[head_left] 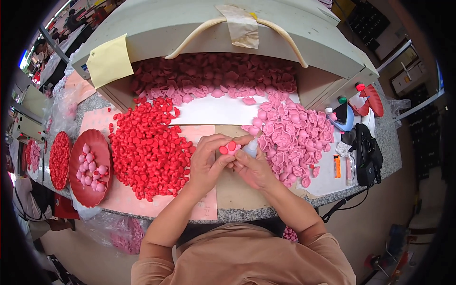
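My left hand is closed, pinching a small pink piece with two round red pieces on its upper side. My right hand is wrapped round a small translucent squeeze bottle, held close beside the pink piece. Fingers hide the bottle's tip. To the left of my hands spreads a large heap of glossy red pieces. On the right lies a heap of pink petal-shaped pieces, some with round bulges.
A grey-green cabinet arches over the bench's back, with more pink pieces inside. Far left stand a red dish of pink balls and another dish of red pieces. A blue dish, orange box and black bag occupy the right.
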The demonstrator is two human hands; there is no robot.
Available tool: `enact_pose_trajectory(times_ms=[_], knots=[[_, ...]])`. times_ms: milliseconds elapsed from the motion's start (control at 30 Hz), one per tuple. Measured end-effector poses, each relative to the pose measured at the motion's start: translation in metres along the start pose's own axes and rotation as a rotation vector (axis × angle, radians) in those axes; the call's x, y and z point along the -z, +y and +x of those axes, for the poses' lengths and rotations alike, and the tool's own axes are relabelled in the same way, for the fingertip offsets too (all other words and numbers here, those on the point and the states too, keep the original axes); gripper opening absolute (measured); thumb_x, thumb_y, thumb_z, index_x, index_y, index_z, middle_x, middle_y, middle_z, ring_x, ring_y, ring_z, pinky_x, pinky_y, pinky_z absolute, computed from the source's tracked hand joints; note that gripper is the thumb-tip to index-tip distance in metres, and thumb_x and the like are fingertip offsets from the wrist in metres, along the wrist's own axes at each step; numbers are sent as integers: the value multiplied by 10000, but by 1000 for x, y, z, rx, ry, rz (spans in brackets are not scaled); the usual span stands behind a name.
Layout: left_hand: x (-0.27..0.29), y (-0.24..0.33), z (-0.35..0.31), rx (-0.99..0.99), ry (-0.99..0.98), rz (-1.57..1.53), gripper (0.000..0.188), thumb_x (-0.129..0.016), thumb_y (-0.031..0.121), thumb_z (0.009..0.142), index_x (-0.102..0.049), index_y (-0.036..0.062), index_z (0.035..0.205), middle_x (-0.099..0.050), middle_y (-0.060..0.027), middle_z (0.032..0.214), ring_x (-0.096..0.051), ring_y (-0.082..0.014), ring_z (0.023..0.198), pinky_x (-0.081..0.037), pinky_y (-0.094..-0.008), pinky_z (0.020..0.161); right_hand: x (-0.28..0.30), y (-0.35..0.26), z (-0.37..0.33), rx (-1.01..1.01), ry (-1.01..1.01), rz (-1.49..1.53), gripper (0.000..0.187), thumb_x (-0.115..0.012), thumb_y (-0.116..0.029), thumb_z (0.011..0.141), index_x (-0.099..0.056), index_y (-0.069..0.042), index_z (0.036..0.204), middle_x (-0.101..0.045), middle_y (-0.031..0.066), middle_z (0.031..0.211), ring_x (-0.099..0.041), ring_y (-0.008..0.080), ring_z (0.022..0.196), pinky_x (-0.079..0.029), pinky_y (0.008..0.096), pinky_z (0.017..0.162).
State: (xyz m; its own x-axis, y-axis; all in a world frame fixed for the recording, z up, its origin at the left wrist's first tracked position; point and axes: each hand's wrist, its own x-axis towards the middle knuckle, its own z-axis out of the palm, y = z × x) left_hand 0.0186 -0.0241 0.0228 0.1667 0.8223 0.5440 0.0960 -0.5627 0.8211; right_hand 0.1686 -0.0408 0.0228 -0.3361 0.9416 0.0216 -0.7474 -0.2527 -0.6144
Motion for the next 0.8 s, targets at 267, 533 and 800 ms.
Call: enact_pose_trajectory(times_ms=[267,533,800], knots=[[0,-2,-2,29,16,-60,298,-691,131,791,-586,39,1054,-586,-111,1047,-539,-241,999,-432,-335,868,-4,3,1,-5,16,59,266,-604,-84,888,-513,-72,1137,-558,28,1001,-537,108,872,-449,278,750],[1,-5,-5,69,43,-121,287,-672,169,818,-577,40,1055,-579,-113,1031,-542,-243,980,-435,-339,852,-6,3,-2,-22,-2,-17,351,-606,-87,888,-471,-73,1212,-525,6,987,-513,84,820,-464,260,746],[0,-2,-5,29,39,-49,296,-670,184,826,-574,38,1065,-579,-115,1022,-545,-244,968,-438,-339,840,-10,3,-3,-18,15,-6,323,-601,-117,899,-472,-83,1193,-520,-2,972,-505,72,810,-459,247,736]])
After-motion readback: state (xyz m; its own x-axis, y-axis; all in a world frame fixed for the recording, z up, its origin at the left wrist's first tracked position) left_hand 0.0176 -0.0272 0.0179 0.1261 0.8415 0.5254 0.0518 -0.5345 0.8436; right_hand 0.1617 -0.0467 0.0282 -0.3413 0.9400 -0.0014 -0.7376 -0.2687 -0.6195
